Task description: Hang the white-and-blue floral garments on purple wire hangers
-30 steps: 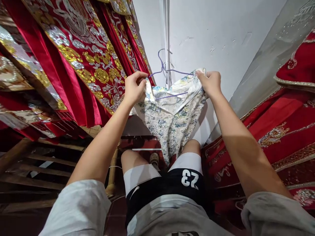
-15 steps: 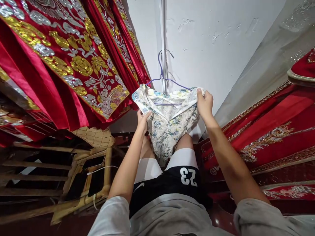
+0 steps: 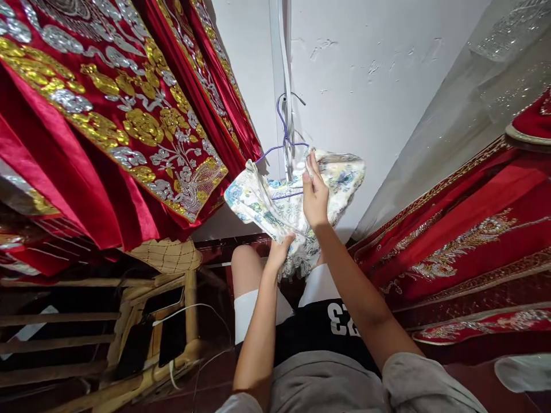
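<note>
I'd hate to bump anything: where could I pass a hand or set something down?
Probably a hand fits before the white wall, between purple hanger and sheer covering. Dark floor shows between the bamboo furniture and left leg, though a white cable crosses it. Crowded: left, red embroidered garments; centre, left hand and right hand on the floral garment.

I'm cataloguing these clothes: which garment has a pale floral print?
The floral garment on the purple hanger, held in the left hand and right hand; the left red clothing and right red clothing carry shiny decoration instead.
</note>
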Demonstrator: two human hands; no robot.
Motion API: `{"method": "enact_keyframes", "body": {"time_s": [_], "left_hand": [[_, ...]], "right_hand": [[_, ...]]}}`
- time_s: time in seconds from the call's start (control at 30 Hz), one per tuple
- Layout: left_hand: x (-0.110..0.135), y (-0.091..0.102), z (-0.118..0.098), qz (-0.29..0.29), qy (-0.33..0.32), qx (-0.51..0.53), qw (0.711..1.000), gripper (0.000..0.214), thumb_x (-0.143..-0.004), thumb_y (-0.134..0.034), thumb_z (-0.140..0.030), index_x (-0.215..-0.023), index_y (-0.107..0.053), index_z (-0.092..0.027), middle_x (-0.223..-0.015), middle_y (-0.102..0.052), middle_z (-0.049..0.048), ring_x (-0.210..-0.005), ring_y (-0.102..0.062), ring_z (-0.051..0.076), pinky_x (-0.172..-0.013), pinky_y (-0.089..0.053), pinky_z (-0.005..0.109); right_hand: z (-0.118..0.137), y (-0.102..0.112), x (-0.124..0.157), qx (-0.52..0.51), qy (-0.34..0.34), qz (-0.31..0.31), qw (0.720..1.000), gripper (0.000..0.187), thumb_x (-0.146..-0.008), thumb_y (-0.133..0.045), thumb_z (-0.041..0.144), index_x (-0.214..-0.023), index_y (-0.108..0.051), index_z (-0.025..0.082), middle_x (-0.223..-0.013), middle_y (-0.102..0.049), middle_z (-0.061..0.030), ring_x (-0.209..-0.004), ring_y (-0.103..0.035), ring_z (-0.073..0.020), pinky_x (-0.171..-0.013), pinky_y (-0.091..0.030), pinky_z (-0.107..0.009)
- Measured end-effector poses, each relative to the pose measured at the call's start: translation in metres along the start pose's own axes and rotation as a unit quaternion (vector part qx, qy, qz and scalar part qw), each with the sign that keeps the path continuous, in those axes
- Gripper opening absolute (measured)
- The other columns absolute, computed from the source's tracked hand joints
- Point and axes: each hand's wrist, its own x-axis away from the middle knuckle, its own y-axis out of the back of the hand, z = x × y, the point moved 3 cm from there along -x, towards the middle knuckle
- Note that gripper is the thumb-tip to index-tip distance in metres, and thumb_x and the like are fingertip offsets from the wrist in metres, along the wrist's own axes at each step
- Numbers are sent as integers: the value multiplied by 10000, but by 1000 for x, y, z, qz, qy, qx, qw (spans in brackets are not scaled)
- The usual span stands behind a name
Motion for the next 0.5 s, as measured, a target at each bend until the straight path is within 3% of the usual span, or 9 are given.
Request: {"method": "enact_keyframes", "body": {"time_s": [0.1,0.2,0.27,0.33,0.4,0.5], "left_hand": [[9,11,0,1,16,-3,1000,625,-761,-734,-360,-1354,-606,-212,-1470,-605,93,-1446,-494,274,-1214,-367,359],[16,22,-2,9,48,18,999,637,-749,-744,-364,-1349,-610,-197,-1463,-609,113,-1420,-522,295,-1194,-401,382],[21,27,-5,18,58,29,998,616,-744,-754,-359,-1324,-628,-192,-1448,-622,116,-1395,-545,312,-1187,-415,398],[26,31,-10,19,56,31,998,571,-747,-756,-360,-1286,-653,-204,-1419,-646,101,-1376,-562,315,-1184,-423,394],[33,34,-16,13,50,35,998,544,-757,-744,-372,-1275,-663,-227,-1394,-664,79,-1365,-573,306,-1173,-438,383],[42,37,-24,4,48,31,998,564,-765,-724,-394,-1304,-652,-247,-1382,-671,65,-1358,-578,299,-1152,-457,387]], "right_hand": [[-10,6,32,-60,-63,-41,995,572,-1009,-420,544,-1486,-524,245,-1551,-506,-97,-1466,-442,-280,-1177,-429,-485],[-27,20,82,-63,-190,-110,974,467,-947,-513,594,-1184,-680,229,-1157,-718,-110,-1075,-679,-273,-932,-560,-439],[-33,17,111,-59,-268,-22,961,424,-930,-516,632,-829,-666,249,-790,-685,-58,-738,-648,-239,-710,-545,-401],[-31,7,131,-61,-300,105,946,484,-932,-523,640,-632,-556,261,-608,-580,-22,-588,-554,-212,-607,-473,-379],[-25,-1,141,-57,-292,180,937,505,-947,-532,621,-592,-504,262,-570,-539,-10,-572,-524,-203,-596,-428,-367],[-15,-4,146,-48,-272,208,938,487,-976,-500,600,-629,-487,259,-608,-546,-9,-615,-527,-203,-635,-415,-358]]}}
